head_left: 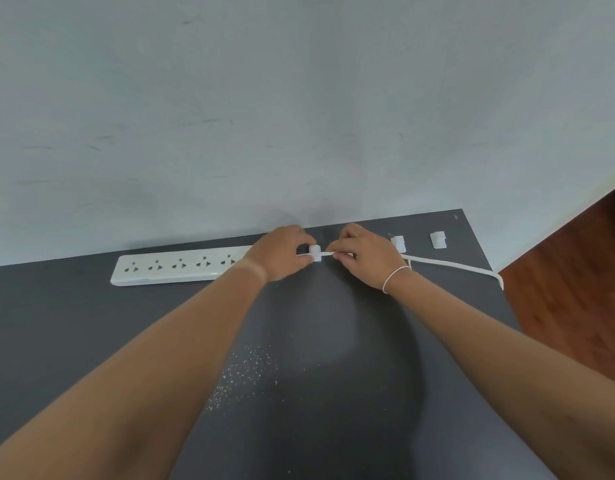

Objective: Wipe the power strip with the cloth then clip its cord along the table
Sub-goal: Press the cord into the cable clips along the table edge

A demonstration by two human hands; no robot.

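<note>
A long white power strip [176,268] lies along the back of the dark grey table [316,358], close to the wall. Its white cord [451,265] runs right and drops over the table's right edge. A small white cable clip [315,252] sits between my hands with the cord passing through it. My left hand [281,252] pinches the cord and clip from the left. My right hand [363,256] pinches the cord just to the right of the clip. No cloth is in view.
Two more white clips [397,243] [438,240] sit on the table further right near the back edge. White specks [243,372] are scattered on the table's middle. A pale wall stands behind; wooden floor [569,289] lies beyond the right edge.
</note>
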